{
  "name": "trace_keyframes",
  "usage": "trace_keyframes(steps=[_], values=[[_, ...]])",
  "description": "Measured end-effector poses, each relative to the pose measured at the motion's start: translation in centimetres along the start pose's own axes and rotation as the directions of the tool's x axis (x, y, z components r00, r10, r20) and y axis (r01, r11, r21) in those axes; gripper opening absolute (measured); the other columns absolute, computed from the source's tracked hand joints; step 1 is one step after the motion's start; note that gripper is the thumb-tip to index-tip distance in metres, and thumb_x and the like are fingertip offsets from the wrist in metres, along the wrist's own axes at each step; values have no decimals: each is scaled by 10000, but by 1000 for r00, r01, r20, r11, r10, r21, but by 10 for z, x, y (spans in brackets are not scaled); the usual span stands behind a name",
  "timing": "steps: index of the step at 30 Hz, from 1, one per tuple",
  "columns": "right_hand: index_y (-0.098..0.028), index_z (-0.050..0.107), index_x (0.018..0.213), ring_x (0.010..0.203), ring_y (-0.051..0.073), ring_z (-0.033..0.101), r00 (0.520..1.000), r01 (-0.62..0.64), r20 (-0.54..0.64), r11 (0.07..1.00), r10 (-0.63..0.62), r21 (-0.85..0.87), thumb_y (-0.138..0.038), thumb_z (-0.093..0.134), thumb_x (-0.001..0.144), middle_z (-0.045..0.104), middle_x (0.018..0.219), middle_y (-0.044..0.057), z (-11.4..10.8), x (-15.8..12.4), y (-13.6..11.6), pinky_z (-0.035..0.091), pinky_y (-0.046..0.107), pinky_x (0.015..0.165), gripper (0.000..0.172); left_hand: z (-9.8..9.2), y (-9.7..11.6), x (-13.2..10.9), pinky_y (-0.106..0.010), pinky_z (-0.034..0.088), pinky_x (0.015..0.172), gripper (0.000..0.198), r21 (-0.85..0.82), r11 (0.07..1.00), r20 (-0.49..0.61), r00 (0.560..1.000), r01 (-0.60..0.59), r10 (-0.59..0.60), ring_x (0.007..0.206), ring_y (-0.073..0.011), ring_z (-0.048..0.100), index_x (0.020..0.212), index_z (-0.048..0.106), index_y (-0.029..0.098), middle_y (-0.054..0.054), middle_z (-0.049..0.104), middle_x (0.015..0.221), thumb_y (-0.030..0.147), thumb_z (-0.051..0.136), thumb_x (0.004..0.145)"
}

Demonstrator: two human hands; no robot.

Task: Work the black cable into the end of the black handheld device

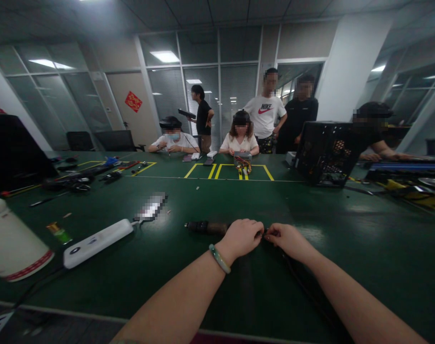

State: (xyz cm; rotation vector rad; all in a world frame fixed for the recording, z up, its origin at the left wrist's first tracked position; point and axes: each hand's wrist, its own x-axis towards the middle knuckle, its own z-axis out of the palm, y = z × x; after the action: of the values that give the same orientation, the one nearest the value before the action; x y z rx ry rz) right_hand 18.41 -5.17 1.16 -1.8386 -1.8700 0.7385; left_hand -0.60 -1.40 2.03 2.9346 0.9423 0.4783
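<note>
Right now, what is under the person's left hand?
A long, dark tool runs up to the left hand, its slim end showing on the green table; anything beneath the palm, including more of the tool, is hidden.

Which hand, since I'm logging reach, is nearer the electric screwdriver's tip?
Left. The left hand lies over the rear of the electric screwdriver, right of its tip; the right hand is farther right.

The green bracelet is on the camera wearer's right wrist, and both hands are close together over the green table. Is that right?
Not quite: the head view shows the green bracelet on the wrist of the left hand, not the right hand. The rest stands: both hands are close together over the green table.
</note>
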Motion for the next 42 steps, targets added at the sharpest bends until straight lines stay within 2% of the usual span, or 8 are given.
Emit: trace_keyframes(steps=[3,9,21,26,32,36,42], values=[[-182,678,879,569,139,604,1000,-13,4,1000,13,9,-324,578,831,665,669,11,1,0,1,386,208,480,180,1,-1,1,-306,448,798,109,-9,1000,-3,1000,-5,5,886,-172,586,953,574,219,-15,627,936,283,498,908],[-180,677,833,606,142,618,999,41,-17,999,-41,-2,-309,576,829,655,636,2,1,2,3,396,212,531,164,3,-2,0,-309,441,805,113,10,1000,-32,999,-20,21,888,-178,582,994,554,234,-9,622,931,266,520,890],[-189,673,859,615,143,623,1000,3,2,1000,-3,5,-320,576,837,671,679,9,1,1,2,402,205,513,164,4,0,1,-314,451,773,122,2,1000,-41,999,26,-26,869,-189,585,969,529,214,-17,616,913,307,524,890],[-192,687,879,619,148,621,1000,-3,1,1000,3,-13,-324,583,833,668,671,11,1,2,3,407,211,518,174,-1,0,-1,-304,447,772,88,31,999,-8,1000,-18,19,873,-178,585,976,528,224,-11,613,921,250,516,893],[-188,679,875,569,135,604,1000,-6,8,1000,6,2,-321,573,837,660,661,5,0,0,2,397,205,482,174,0,0,0,-307,448,780,98,-1,1000,-20,1000,-1,1,870,-177,587,964,551,217,-18,621,922,276,500,904],[-183,675,847,603,140,621,1000,17,-13,1000,-17,-1,-306,581,832,669,675,6,1,0,1,407,204,503,155,0,0,0,-320,448,797,119,-14,1000,-32,999,-3,2,886,-190,584,962,553,221,-19,622,924,311,512,896],[-185,681,866,560,134,608,1000,-19,3,1000,19,-1,-307,584,833,659,646,5,0,0,-1,389,199,471,159,-2,1,-1,-311,442,809,128,-1,1000,8,1000,18,-18,899,-185,582,1006,536,226,-22,618,947,261,512,886]])
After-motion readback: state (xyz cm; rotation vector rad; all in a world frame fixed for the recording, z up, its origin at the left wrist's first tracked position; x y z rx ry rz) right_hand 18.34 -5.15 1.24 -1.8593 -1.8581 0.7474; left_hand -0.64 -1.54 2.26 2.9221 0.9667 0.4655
